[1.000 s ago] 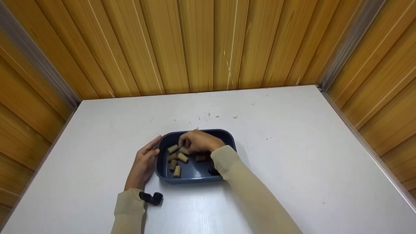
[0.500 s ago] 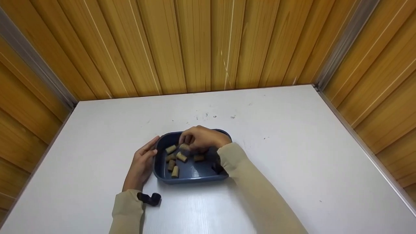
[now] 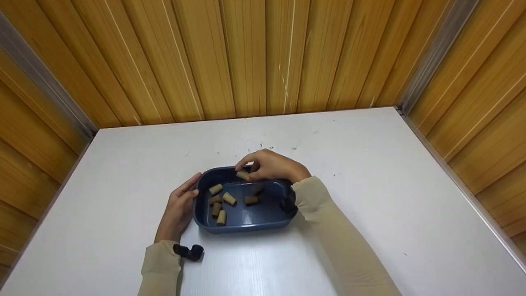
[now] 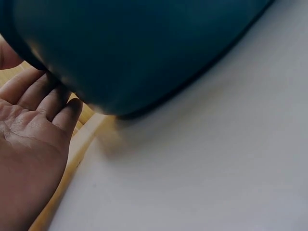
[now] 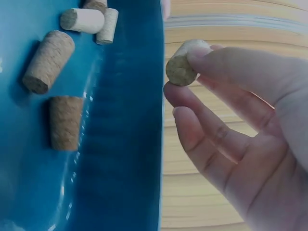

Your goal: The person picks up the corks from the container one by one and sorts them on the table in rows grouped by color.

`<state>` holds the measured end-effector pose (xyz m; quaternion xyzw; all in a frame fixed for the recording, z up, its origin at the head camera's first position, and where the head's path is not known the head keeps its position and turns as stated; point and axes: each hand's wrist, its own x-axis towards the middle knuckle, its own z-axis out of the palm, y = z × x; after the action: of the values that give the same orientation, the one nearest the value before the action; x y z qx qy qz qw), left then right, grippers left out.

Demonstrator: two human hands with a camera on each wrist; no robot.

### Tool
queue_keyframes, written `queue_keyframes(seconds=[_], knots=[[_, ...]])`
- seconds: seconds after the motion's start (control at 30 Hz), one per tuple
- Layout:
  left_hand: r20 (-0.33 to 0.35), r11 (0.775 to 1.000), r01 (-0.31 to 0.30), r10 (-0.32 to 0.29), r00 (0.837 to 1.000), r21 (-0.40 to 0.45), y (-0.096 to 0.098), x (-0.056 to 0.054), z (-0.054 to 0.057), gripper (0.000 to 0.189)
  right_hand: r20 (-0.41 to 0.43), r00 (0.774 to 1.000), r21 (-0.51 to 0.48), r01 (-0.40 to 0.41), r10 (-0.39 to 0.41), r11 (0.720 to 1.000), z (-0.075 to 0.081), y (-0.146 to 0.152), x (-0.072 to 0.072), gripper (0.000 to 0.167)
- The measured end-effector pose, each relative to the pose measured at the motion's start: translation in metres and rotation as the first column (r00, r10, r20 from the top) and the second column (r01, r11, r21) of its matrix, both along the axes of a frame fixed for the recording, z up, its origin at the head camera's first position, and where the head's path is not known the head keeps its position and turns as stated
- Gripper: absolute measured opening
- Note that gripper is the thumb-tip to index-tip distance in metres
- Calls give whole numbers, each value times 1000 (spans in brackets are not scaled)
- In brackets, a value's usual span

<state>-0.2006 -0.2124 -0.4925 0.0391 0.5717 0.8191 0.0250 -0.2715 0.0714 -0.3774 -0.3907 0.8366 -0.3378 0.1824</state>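
Note:
A dark blue tray (image 3: 242, 225) sits on the white table (image 3: 370, 197) and holds several corks (image 3: 224, 199). My right hand (image 3: 269, 165) is over the tray's far rim and pinches one cork (image 3: 243, 175) between thumb and fingertips; the right wrist view shows this cork (image 5: 184, 63) lifted beyond the tray wall (image 5: 130, 144). My left hand (image 3: 181, 205) lies flat against the tray's left side, fingers straight. In the left wrist view the fingers (image 4: 57, 103) touch the tray's outer wall (image 4: 134, 53).
Wooden panel walls (image 3: 246, 57) enclose the table at the back and both sides. A small black clip-like object (image 3: 190, 251) sits by my left sleeve. Small specks (image 3: 263, 146) lie on the table behind the tray.
My right hand has lifted a cork out of the pile and moved it back and to the right, to the tray's far rim. The left hand has stayed at the tray's side.

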Motion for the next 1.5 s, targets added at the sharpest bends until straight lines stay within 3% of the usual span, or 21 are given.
queue_keyframes(seconds=[0.27,0.6,0.83,1.03,1.2,1.5], knots=[[14,1000,-6,6,1000,0,1,0,1,54,-37,998,-43,39,-41,998,9,22,0,36],[1,1000,-2,2,1000,6,2,-1,0,53,-80,985,-230,130,-152,965,5,59,2,37],[4,1000,-6,6,1000,2,1,-1,0,54,-103,954,-273,246,-282,930,-6,83,1,40],[1,1000,-11,11,1000,-11,2,0,0,55,-119,914,-279,343,-387,897,-14,104,-2,41],[-6,1000,-5,5,1000,-26,2,0,-1,55,-83,885,-248,426,-457,870,-27,120,-5,43],[-17,1000,-13,13,1000,-16,0,-1,-1,55,-27,853,-175,510,-522,842,-46,136,-9,43]])
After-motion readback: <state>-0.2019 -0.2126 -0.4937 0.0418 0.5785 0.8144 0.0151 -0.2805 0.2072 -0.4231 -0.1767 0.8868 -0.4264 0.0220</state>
